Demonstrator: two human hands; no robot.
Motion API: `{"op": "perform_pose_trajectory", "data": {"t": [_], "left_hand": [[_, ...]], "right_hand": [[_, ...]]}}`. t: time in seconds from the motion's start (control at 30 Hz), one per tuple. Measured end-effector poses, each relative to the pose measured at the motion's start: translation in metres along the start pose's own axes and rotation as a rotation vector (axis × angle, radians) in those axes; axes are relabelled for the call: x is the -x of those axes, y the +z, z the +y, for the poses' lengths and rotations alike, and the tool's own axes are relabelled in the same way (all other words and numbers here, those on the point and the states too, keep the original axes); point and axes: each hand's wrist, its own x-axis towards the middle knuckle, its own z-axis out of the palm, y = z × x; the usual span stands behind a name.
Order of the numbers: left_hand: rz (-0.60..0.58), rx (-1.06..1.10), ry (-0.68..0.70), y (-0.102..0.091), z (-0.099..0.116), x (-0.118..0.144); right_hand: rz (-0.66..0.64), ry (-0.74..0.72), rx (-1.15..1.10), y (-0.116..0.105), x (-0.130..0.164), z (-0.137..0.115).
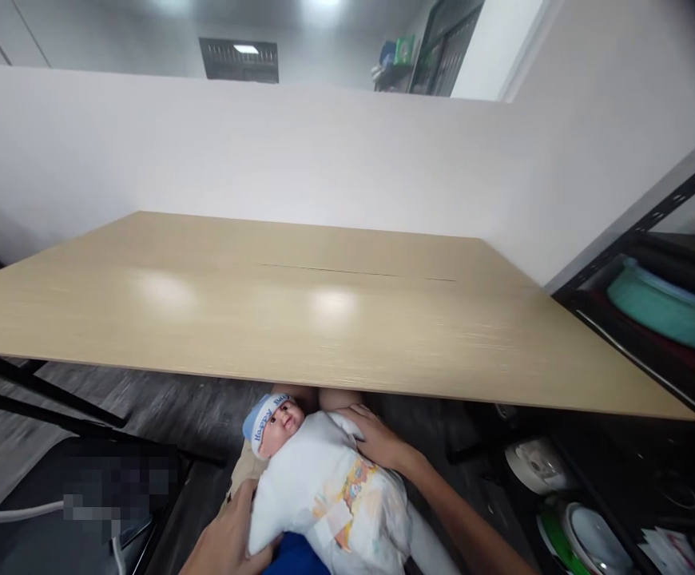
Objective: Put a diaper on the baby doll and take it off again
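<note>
A baby doll (298, 467) lies on its back across the person's lap, below the front edge of the table. It wears a blue and white cap (259, 423) with lettering, a white top, and a diaper (356, 499) with an orange and yellow print. My left hand (236, 523) holds the doll by its side near the sleeve, with part of the fingers hidden beneath it. On the doll's other side, my right hand (375, 439) is curved around its arm and flank. The lower legs of the doll run toward the bottom edge of the view.
A wide wooden table (264, 319) stretches ahead to a white wall (299, 152) with a window above. At the right stands a black shelf rack holding a teal basin (665, 307) and, lower, a white appliance (539, 465). A black chair (29, 511) with a pale cable is at the left.
</note>
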Motion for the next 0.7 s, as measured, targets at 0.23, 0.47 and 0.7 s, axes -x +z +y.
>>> {"op": "perform_pose_trajectory", "data": {"t": [0.23, 0.47, 0.7], "left_hand": [[0.100, -0.032, 0.058, 0.003, -0.001, 0.062], [-0.331, 0.102, 0.424, 0.025, 0.057, 0.008], [-0.448, 0.202, 0.325, 0.021, 0.078, -0.008]], "right_hand": [[0.095, 0.096, -0.243, -0.021, 0.064, -0.016], [0.170, 0.124, -0.193, -0.001, 0.076, -0.020], [0.206, 0.142, 0.044, -0.011, 0.058, 0.024]]}}
